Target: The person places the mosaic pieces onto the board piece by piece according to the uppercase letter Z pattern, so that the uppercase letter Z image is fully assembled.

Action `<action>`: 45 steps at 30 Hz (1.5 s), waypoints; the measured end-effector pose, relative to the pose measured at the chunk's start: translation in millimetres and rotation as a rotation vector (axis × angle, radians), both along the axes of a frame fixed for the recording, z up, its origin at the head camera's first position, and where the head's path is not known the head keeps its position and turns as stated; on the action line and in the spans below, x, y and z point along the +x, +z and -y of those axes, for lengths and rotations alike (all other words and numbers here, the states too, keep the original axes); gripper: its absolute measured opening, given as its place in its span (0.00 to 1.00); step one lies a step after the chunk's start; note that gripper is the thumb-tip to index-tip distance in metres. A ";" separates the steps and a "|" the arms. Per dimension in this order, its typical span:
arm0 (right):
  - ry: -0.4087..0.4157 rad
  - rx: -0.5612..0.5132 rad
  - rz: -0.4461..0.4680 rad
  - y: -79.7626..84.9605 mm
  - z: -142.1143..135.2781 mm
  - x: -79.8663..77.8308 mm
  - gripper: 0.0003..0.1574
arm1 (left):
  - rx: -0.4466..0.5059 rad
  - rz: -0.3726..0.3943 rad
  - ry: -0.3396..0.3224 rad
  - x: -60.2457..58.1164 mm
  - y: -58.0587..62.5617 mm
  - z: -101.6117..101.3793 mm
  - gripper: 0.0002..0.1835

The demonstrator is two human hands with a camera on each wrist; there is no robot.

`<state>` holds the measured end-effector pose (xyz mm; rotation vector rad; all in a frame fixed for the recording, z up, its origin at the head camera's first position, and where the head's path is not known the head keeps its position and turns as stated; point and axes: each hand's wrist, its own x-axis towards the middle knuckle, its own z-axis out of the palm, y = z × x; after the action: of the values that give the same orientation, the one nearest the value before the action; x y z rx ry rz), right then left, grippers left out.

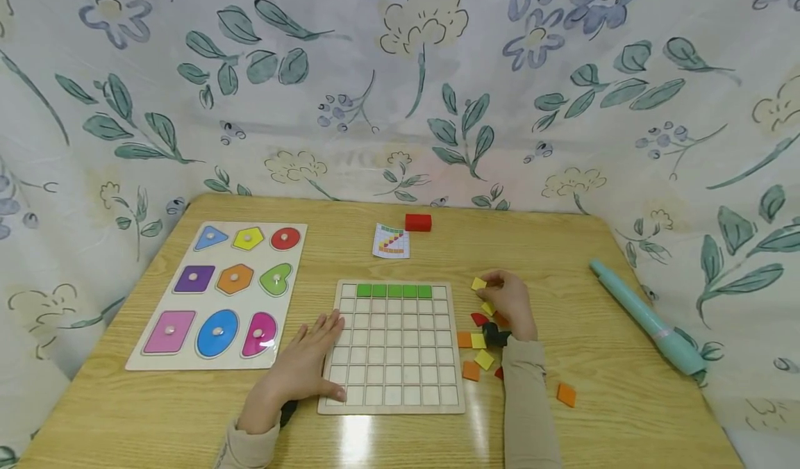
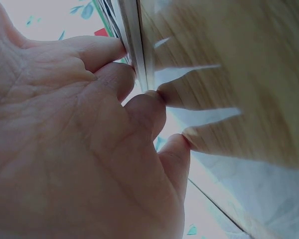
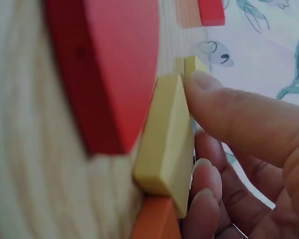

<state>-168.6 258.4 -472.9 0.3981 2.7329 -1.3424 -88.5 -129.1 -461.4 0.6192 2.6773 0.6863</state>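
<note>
A wooden grid board (image 1: 394, 409) lies flat, with a row of several green square tiles (image 1: 394, 290) along its top row. My left hand (image 1: 303, 365) rests with spread fingers on the board's left edge; the left wrist view shows its palm and fingertips (image 2: 177, 149) against the wood. To the right of the board, my right hand (image 1: 509, 299) pinches a yellow square tile (image 1: 478, 283) between thumb and fingers. Below that hand lie more yellow tiles (image 1: 484, 360), orange tiles (image 1: 471, 371) and a red rounded piece (image 1: 479, 319). The wrist partly hides some pieces.
A knobbed shape puzzle (image 1: 209, 295) lies at the left. Behind the board are a small pattern card (image 1: 391, 242) and a red block (image 1: 418, 223). A teal pen-shaped object (image 1: 646, 316) lies at the right table edge, and a lone orange tile (image 1: 566, 395) nearer the front.
</note>
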 end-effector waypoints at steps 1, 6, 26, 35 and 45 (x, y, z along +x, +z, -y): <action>-0.003 0.002 -0.003 0.1 0.1 0.0 0.19 | -0.002 0.000 0.001 0.0 -0.2 0.1 0.68; -0.022 0.016 -0.002 0.2 0.9 -0.9 0.17 | -0.008 -0.002 0.000 0.0 -1.2 0.7 0.68; 0.300 -0.062 -0.048 18.7 72.8 0.6 0.05 | -0.006 -0.030 -0.010 0.3 -4.8 2.3 0.69; 0.379 -0.044 -0.026 13.9 102.5 1.8 0.03 | -0.002 -0.022 -0.004 -0.4 -3.0 1.3 0.68; 0.397 0.051 -0.058 13.5 110.1 4.0 0.03 | -0.001 -0.005 0.008 -1.0 -2.5 1.3 0.68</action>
<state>-164.6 148.2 -459.5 -0.1788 2.6996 -1.1939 -89.4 -130.4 -463.9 0.6111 2.6863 0.6862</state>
